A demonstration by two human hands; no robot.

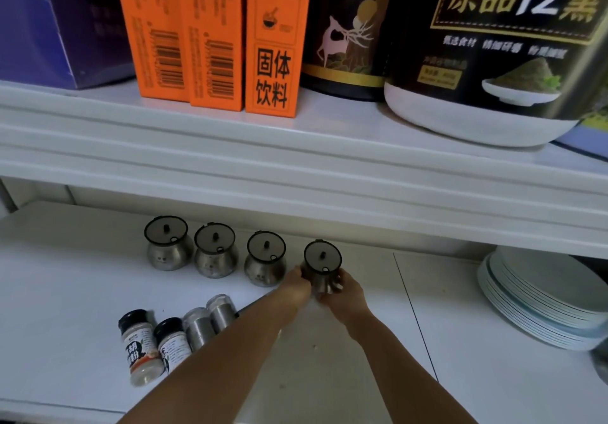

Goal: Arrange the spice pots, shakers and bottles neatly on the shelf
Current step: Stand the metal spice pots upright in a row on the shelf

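Three steel spice pots with dark lids (168, 244) (215, 252) (266, 259) stand in a row at the back of the lower white shelf (72, 279). A fourth spice pot (321, 267) stands at the right end of the row, and both hands grip its body: my left hand (295, 287) on its left side, my right hand (343, 293) on its right. In front, at the left, stand two plastic spice bottles with black caps (139, 346) (171, 341) and two steel shakers (197, 326) (222, 312), partly hidden by my left forearm.
A stack of white plates (539, 295) sits at the right of the lower shelf. The upper shelf (296, 147) holds a purple box (56, 22), orange boxes (210, 35), a dark tin (348, 29) and a large black tub (493, 45).
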